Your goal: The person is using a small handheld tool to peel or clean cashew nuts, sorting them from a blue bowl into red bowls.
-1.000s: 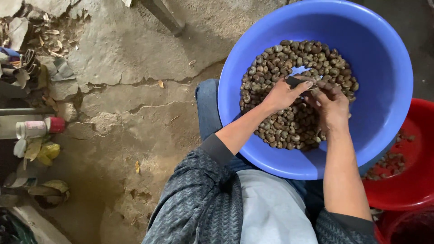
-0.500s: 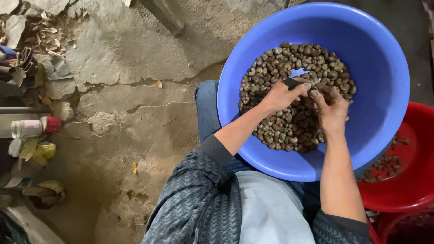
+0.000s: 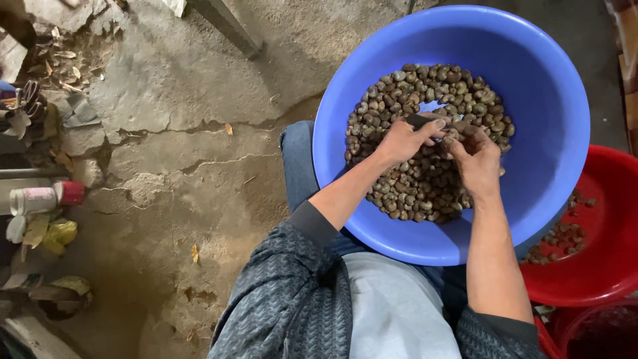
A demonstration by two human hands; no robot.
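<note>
Both hands meet over the blue basin [image 3: 558, 126]: left hand [image 3: 399, 141] grips a dark tool [image 3: 420, 121], right hand [image 3: 477, 159] pinches one nut; most nuts [image 3: 405, 179] remain in the basin, few lie in the red tub [image 3: 611, 219]

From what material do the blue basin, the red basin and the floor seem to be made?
The blue basin looks like moulded plastic: smooth, even colour, a soft sheen. The red basin seems the same, glossier. The floor looks like rough concrete or cement, grey, matt and cracked, though packed earth in places cannot be excluded.
</note>
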